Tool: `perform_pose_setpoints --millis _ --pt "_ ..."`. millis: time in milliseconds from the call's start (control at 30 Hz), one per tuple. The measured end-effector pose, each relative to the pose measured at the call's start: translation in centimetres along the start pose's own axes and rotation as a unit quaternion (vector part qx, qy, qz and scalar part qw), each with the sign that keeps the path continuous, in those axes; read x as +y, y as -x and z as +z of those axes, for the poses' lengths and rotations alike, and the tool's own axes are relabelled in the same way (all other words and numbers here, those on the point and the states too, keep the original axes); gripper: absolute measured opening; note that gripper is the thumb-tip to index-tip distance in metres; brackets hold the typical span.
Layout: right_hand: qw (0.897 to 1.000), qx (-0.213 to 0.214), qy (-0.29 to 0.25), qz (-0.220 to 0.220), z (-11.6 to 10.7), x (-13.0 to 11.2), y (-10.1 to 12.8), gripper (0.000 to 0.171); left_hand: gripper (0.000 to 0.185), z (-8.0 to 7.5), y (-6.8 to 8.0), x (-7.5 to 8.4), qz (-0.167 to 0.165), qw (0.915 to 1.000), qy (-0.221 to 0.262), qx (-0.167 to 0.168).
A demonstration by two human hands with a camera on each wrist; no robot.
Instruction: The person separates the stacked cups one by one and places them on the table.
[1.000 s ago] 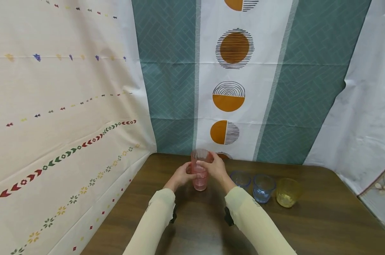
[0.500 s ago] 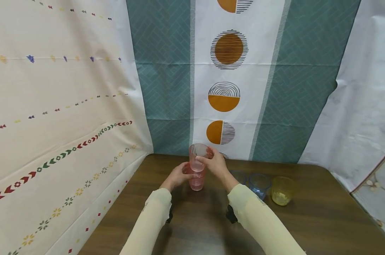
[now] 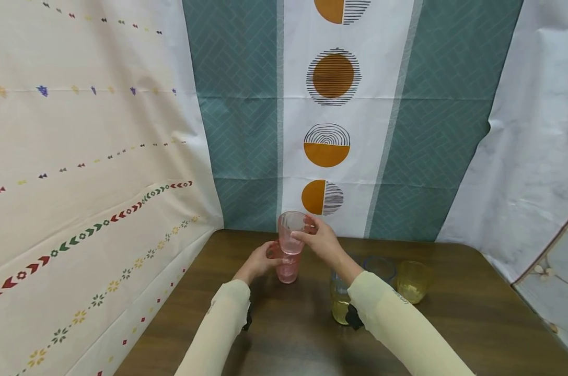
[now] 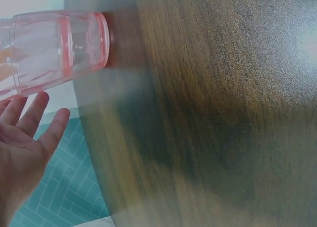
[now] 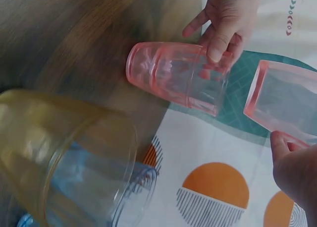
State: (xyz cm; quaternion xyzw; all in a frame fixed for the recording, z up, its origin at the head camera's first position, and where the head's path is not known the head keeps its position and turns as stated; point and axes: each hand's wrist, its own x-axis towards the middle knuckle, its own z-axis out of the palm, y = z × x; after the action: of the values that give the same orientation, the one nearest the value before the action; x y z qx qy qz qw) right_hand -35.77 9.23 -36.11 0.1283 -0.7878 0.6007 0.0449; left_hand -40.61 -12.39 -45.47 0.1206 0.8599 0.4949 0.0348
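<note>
Where the head view looks down, two pink pieces register: upper pink glass [image 3: 288,230], pinched between right hand [image 3: 326,244] thumb and fingers; lower pink glass [image 3: 287,272] on the table [image 3: 288,334], left hand [image 3: 259,261] curled about its upper part. To the right, one yellow glass [image 3: 413,284], one blue glass [image 3: 379,267]; further pieces part-hidden, count unclear. Wood runs nearward between two sleeves [image 3: 224,324].

Left wrist view: lower pink glass beside three fingers [image 4: 54,130], base near the table edge [image 4: 91,152].

Right wrist view: open gap between pink glasses; nesting in the lower, cannot tell.
</note>
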Motion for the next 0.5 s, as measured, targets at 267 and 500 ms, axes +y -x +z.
perform_pose_setpoints --millis 267,500 --pt "1.0 -0.014 0.001 0.004 -1.7 0.1 0.9 0.081 0.079 -0.1 0.1 0.1 0.002 0.9998 -0.02 0.009" --pt "1.0 -0.015 0.005 0.006 -4.2 0.8 2.5 0.079 0.075 0.1 0.1 0.2 0.007 0.9997 -0.022 0.007"
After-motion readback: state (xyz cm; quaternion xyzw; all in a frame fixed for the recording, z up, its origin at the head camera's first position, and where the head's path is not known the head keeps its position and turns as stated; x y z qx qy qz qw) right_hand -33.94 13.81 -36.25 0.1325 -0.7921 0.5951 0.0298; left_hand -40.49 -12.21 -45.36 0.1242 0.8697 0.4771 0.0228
